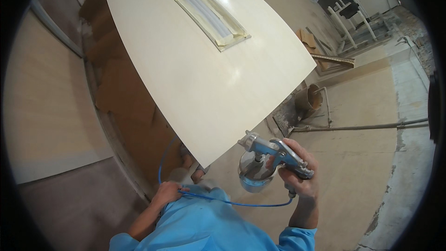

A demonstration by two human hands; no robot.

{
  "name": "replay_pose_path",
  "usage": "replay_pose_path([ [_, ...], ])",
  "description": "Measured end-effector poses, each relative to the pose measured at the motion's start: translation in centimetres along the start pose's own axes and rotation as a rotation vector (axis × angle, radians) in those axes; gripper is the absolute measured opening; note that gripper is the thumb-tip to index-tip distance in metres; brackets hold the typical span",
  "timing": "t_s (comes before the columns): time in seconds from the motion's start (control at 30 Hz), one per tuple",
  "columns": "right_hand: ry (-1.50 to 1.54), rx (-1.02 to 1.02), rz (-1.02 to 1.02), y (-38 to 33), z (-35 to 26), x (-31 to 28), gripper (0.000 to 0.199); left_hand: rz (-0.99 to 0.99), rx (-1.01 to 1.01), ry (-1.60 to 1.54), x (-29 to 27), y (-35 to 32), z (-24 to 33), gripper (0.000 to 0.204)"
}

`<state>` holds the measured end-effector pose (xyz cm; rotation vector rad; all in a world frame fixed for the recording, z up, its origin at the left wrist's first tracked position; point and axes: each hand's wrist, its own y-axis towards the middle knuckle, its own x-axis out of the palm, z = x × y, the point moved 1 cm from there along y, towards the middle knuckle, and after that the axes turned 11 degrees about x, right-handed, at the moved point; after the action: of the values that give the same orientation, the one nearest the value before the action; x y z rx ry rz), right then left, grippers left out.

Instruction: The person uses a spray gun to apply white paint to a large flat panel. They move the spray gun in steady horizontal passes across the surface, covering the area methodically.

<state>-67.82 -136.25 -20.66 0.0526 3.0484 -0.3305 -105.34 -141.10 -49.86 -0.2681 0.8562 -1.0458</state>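
My right hand (304,172) is wrapped round the grip of a spray gun (267,151) with a metal cup (256,176) hanging under it. The gun's nozzle points toward the near end of a large cream-coloured door panel (223,97), close to its edge but apart from it. A blue air hose (251,204) runs from the bottom of the grip across my front. My left hand (168,193) is closed round that hose at my waist. Set in the panel's far part is a long narrow insert (204,11) edged with masking tape.
Brown cardboard (125,90) lies along the left side below the panel. To the right stand a dirty bucket (309,100) and a pipe (362,127) running to the wall. A white-legged frame (355,18) stands at the far right. A pale board (51,97) is at the left.
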Motion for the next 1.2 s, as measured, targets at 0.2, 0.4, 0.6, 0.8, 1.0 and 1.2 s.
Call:
replay_pose_path([
  [0.2, -0.123, -0.001, 0.199, -0.4, 2.2, -1.4, 0.06, 0.079, 0.01, 0.054, 1.7, -0.3, 1.9, 0.037],
  [0.4, -0.464, -0.246, 0.569, -1.6, 2.7, -5.4, 0.057, 0.098, -0.046, -0.048, 2.8, -2.2, 3.3, 0.046],
  [0.6, -0.65, -0.273, 0.63, -6.1, 1.1, -7.9, 0.056, 0.16, -0.06, -0.121, 4.7, -3.4, 4.8, 0.044],
  [0.8, -0.269, 0.016, 0.422, -11.2, 2.8, -4.3, 0.055, 0.112, -0.103, -0.076, 4.5, -3.1, 5.0, 0.045],
  [1.0, -0.146, 0.025, 0.076, -13.0, 2.3, 1.0, 0.054, 0.078, -0.005, -0.064, 4.7, -4.0, 4.1, 0.046],
  [1.2, 0.008, 0.087, 0.039, -12.7, 1.8, 3.7, 0.062, 0.055, 0.044, 0.069, 5.3, -4.5, 1.2, 0.044],
])
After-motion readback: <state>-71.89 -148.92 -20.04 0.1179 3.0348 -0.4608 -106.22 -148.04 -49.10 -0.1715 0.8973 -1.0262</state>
